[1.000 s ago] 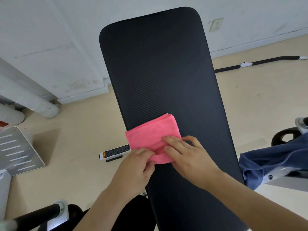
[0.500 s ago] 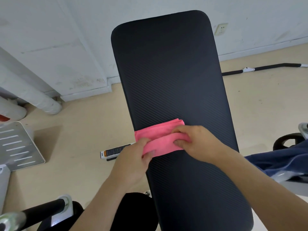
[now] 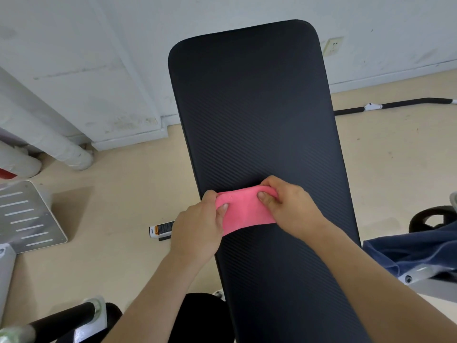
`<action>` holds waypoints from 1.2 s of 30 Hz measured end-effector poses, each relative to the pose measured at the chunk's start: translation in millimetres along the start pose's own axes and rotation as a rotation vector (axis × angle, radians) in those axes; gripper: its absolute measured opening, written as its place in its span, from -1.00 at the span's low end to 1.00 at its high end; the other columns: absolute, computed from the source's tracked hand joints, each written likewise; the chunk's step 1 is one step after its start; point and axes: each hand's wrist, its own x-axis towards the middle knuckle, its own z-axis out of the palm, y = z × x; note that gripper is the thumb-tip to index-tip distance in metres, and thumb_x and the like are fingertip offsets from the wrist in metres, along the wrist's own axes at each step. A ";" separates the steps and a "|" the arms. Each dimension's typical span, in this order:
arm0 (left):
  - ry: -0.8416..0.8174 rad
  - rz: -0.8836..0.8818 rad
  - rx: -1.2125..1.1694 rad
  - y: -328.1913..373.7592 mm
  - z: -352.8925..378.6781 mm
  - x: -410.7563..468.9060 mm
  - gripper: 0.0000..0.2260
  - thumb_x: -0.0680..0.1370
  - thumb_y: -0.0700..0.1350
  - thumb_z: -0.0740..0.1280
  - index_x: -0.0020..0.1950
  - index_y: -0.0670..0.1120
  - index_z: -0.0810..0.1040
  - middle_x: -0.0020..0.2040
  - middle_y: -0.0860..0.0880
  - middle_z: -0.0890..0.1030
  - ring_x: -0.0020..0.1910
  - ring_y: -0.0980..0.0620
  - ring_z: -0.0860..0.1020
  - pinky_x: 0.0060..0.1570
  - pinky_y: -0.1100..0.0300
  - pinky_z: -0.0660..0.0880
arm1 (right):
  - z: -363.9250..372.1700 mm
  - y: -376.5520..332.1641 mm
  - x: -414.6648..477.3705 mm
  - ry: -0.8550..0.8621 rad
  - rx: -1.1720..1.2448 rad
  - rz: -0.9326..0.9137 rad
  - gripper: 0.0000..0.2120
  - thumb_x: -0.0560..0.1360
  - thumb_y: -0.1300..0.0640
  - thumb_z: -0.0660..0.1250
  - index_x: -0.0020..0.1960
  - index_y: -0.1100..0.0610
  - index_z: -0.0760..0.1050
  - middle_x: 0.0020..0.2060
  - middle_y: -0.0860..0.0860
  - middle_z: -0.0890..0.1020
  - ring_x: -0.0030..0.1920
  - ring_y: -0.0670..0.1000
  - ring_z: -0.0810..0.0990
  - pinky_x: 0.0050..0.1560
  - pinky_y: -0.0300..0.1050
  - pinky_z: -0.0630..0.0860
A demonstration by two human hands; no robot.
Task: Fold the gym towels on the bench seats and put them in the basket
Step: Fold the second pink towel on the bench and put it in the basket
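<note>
Currently left hand (image 3: 197,226) and right hand (image 3: 289,206) each pinch one end of the folded pink towel (image 3: 244,214), over the near-left edge of the table (image 3: 247,107). Probably keeping layers aligned for the carry. No basket in view.

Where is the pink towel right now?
In the head view, the pink towel is just below centre, at the left edge of the black bench seat, gripped by the left hand and the right hand.

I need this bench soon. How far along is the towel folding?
The pink cloth towel is folded into a narrow strip on the black padded bench seat. Left hand and right hand grip its ends. Remaining: the crumpled dark blue cloth at right. No basket shows.
</note>
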 end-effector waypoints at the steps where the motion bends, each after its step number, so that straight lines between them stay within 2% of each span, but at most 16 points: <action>1: 0.011 -0.006 0.037 1.4 0.6 -0.4 -0.74 0.64 0.09 0.04 0.15 -0.04 0.37 -0.12 -0.02 0.62 -0.15 -0.10 0.60 -0.21 0.08 0.41 | 0.1 -1.5 0.7 0.011 -0.004 0.003 -0.83 0.58 -0.04 0.22 0.12 -0.04 0.48 -0.12 -0.09 0.61 -0.13 -0.06 0.58 -0.08 -0.06 0.57; 5: 0.180 0.014 0.178 0.1 -1.7 -4.7 -0.76 0.58 0.13 0.15 0.10 -0.01 0.38 -0.25 0.01 0.58 -0.31 -0.07 0.55 -0.31 0.09 0.43 | 2.0 -5.6 2.8 0.083 -0.015 0.032 -0.83 0.52 -0.09 0.30 0.07 -0.07 0.44 -0.26 -0.12 0.57 -0.25 -0.09 0.56 -0.24 -0.15 0.51; 7: 0.380 0.099 0.256 -0.9 -0.2 -5.7 -0.79 0.51 0.01 0.32 0.09 -0.03 0.47 -0.16 -0.05 0.52 -0.21 -0.09 0.47 -0.24 0.04 0.37 | 2.2 -7.6 5.0 0.124 -0.020 0.044 -0.76 0.49 -0.08 0.33 0.09 -0.08 0.35 -0.41 -0.11 0.48 -0.38 -0.09 0.49 -0.37 -0.19 0.37; 9: 0.474 0.313 0.318 4.3 6.7 -8.4 -0.80 0.46 -0.18 0.34 0.07 -0.05 0.53 -0.10 -0.09 0.49 -0.16 -0.11 0.42 -0.20 0.02 0.34 | 2.4 -10.5 5.5 0.142 -0.046 0.051 -0.74 0.49 -0.08 0.32 0.11 -0.09 0.31 -0.47 -0.10 0.41 -0.44 -0.08 0.44 -0.41 -0.20 0.30; 11: 0.409 0.504 0.347 8.5 16.1 -12.3 -0.83 0.43 -0.19 0.36 0.02 -0.07 0.56 -0.10 -0.08 0.52 -0.15 -0.09 0.46 -0.14 0.04 0.42 | 2.3 -15.0 4.5 0.154 -0.085 0.053 -0.76 0.49 -0.08 0.30 0.07 -0.07 0.31 -0.47 -0.10 0.41 -0.44 -0.07 0.46 -0.41 -0.18 0.33; 14: 0.230 0.465 0.342 6.0 23.1 -15.1 -0.67 0.43 0.02 0.41 0.14 -0.09 0.54 0.02 -0.06 0.54 -0.04 -0.05 0.52 -0.02 0.07 0.50 | 4.0 -20.1 2.9 0.189 -0.076 0.080 -0.76 0.48 -0.08 0.32 0.00 -0.04 0.29 -0.45 -0.10 0.45 -0.42 -0.06 0.49 -0.31 -0.10 0.40; 16: 0.186 0.447 0.373 1.3 23.9 -14.8 -0.54 0.38 0.04 0.46 0.21 -0.11 0.51 0.08 -0.09 0.54 -0.01 -0.07 0.52 0.00 0.05 0.52 | 4.5 -22.0 3.4 0.217 -0.005 0.142 -0.71 0.45 -0.09 0.35 -0.01 -0.03 0.28 -0.42 -0.10 0.48 -0.40 -0.07 0.50 -0.22 -0.03 0.48; 20: 0.231 0.466 0.410 1.6 28.7 -9.6 -0.57 0.38 -0.14 0.49 0.21 -0.14 0.52 0.04 -0.12 0.56 -0.06 -0.09 0.55 -0.04 0.03 0.54 | 2.2 -20.0 -4.4 0.257 -0.056 0.157 -0.56 0.42 -0.18 0.36 0.20 -0.09 0.28 -0.06 -0.12 0.47 -0.13 -0.07 0.53 0.05 0.03 0.50; 22: 0.224 0.447 0.421 4.9 29.8 -5.2 -0.57 0.36 -0.18 0.48 0.19 -0.16 0.51 0.03 -0.14 0.57 -0.07 -0.11 0.57 -0.05 0.00 0.56 | -3.1 -14.2 -9.2 0.170 0.064 0.193 -0.50 0.45 -0.18 0.35 0.32 -0.14 0.27 0.09 -0.09 0.42 -0.01 -0.07 0.52 0.09 0.04 0.52; 24: 0.176 0.402 0.429 12.5 27.5 -2.6 -0.57 0.33 -0.19 0.49 0.16 -0.16 0.50 0.01 -0.15 0.57 -0.08 -0.12 0.57 -0.06 -0.01 0.56 | -12.6 -10.1 -16.2 0.033 0.223 0.237 -0.49 0.50 -0.15 0.31 0.40 -0.15 0.24 0.18 -0.07 0.44 0.03 -0.13 0.51 0.07 -0.11 0.52; 26: 0.064 0.303 0.455 26.8 15.5 1.7 -0.59 0.36 -0.14 0.47 0.16 -0.12 0.46 0.02 -0.10 0.55 -0.06 -0.09 0.56 -0.06 0.04 0.54 | -25.0 -12.1 -28.5 -0.074 0.438 0.302 -0.45 0.54 -0.11 0.27 0.47 -0.13 0.16 0.26 -0.09 0.44 0.08 -0.20 0.47 0.02 -0.33 0.40; 27: 0.001 0.237 0.455 31.5 9.5 6.3 -0.60 0.40 -0.08 0.43 0.19 -0.09 0.42 0.05 -0.06 0.53 -0.02 -0.07 0.55 -0.06 0.07 0.52 | -31.4 -14.2 -36.6 -0.104 0.530 0.339 -0.42 0.55 -0.11 0.26 0.50 -0.12 0.12 0.30 -0.11 0.42 0.12 -0.20 0.44 0.04 -0.34 0.35; 29: -0.080 0.049 0.281 40.7 -8.7 15.7 -0.69 0.46 0.01 0.35 0.15 -0.05 0.42 0.02 -0.01 0.54 -0.02 -0.05 0.55 -0.12 0.09 0.47 | -45.1 -20.3 -55.9 -0.114 0.660 0.392 -0.34 0.52 -0.14 0.27 0.53 -0.11 0.08 0.39 -0.13 0.35 0.24 -0.20 0.37 0.18 -0.25 0.29; 32: -0.173 -0.343 -0.520 51.1 -45.0 8.1 -0.91 0.46 -0.10 0.31 -0.08 -0.08 0.53 -0.11 -0.05 0.63 -0.17 -0.06 0.59 -0.19 0.07 0.49 | -66.0 -38.2 -85.2 -0.141 0.765 0.400 -0.20 0.38 -0.26 0.30 0.53 -0.10 0.10 0.44 -0.14 0.32 0.37 -0.16 0.32 0.27 -0.18 0.28; 34: -0.207 -0.465 -0.922 61.8 -71.6 -17.3 -0.88 0.41 -0.16 0.30 -0.10 -0.12 0.59 -0.14 -0.10 0.65 -0.20 -0.05 0.58 -0.18 0.08 0.48 | -79.2 -56.1 -101.7 -0.195 0.793 0.349 -0.10 0.27 -0.39 0.33 0.51 -0.12 0.16 0.41 -0.18 0.37 0.37 -0.17 0.37 0.32 -0.12 0.31; 36: -0.209 -0.503 -1.166 73.1 -99.5 -52.1 -0.77 0.30 -0.18 0.28 -0.10 -0.21 0.60 -0.17 -0.13 0.63 -0.19 -0.06 0.56 -0.15 0.07 0.46 | -92.0 -80.7 -114.8 -0.251 0.848 0.280 -0.07 0.21 -0.46 0.38 0.48 -0.14 0.22 0.33 -0.18 0.48 0.29 -0.18 0.48 0.37 -0.02 0.34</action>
